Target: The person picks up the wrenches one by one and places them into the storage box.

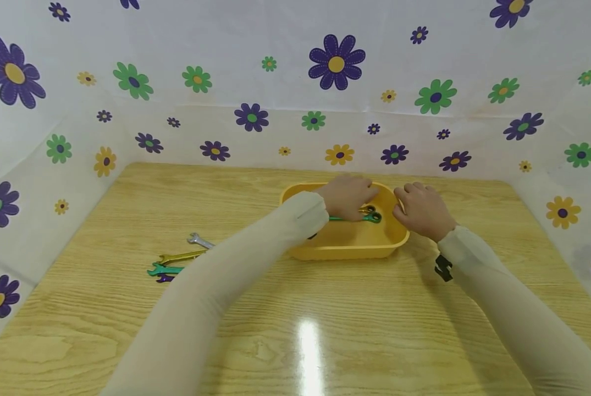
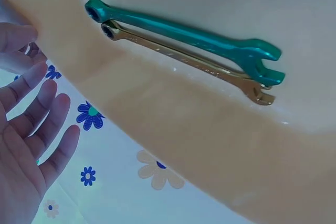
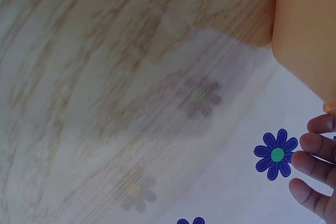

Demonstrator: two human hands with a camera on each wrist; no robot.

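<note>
A yellow plastic tray (image 1: pixel 344 253) stands towards the back of the table. Inside it lie a green combination wrench (image 2: pixel 173 27) and a gold combination wrench (image 2: pixel 178 56), side by side and partly overlapping. Over the tray, my left hand (image 1: pixel 348 195) has its fingers spread and loosely bent, with nothing between them; it covers part of both wrenches in the head view. At the tray's right rim, my right hand (image 1: pixel 424 209) holds the edge, thumb over the inner side and fingers outside.
Left of the tray, partly behind my left sleeve, lie more wrenches: a silver wrench (image 1: pixel 199 240), a gold wrench (image 1: pixel 181 257), a teal wrench (image 1: pixel 165 269) and a purple wrench (image 1: pixel 164 279). A flowered white cloth (image 1: pixel 285 82) encloses the wooden table (image 1: pixel 275 341) at the back and sides.
</note>
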